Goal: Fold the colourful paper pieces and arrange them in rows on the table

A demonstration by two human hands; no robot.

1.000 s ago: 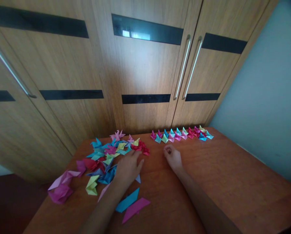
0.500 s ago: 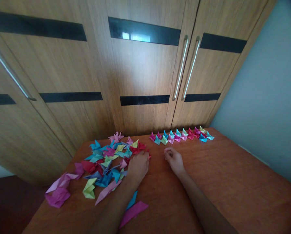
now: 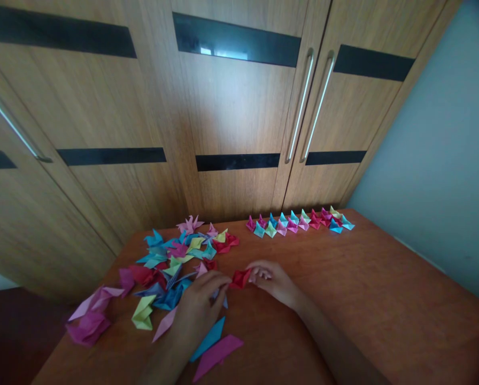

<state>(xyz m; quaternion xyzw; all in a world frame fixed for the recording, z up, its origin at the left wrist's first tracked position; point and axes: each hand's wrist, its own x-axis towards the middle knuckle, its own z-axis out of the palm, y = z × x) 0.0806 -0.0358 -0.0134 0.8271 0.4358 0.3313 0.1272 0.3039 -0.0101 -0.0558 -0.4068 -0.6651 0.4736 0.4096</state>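
Note:
Between my two hands a small red origami boat (image 3: 240,278) is held just above the table. My left hand (image 3: 205,299) pinches its left end between thumb and fingertips. On the other end, the fingers of my right hand (image 3: 275,279) are closed at its right tip. Left of and behind my left hand spreads a loose pile of folded paper pieces in several colours, among them a yellow one (image 3: 144,313) and a blue one (image 3: 171,297). A magenta folded strip (image 3: 218,355) and a light blue folded strip (image 3: 209,339) lie near my left forearm.
Small origami boats (image 3: 282,228) in several colours stand in two rows along the back of the brown table (image 3: 355,299). Behind the table rises a wooden wardrobe (image 3: 239,117) with metal handles. A pale wall (image 3: 435,176) borders the right side.
My left hand has drawn back from the pile toward me with the red origami boat. My right hand has moved left and closed on the boat's other end.

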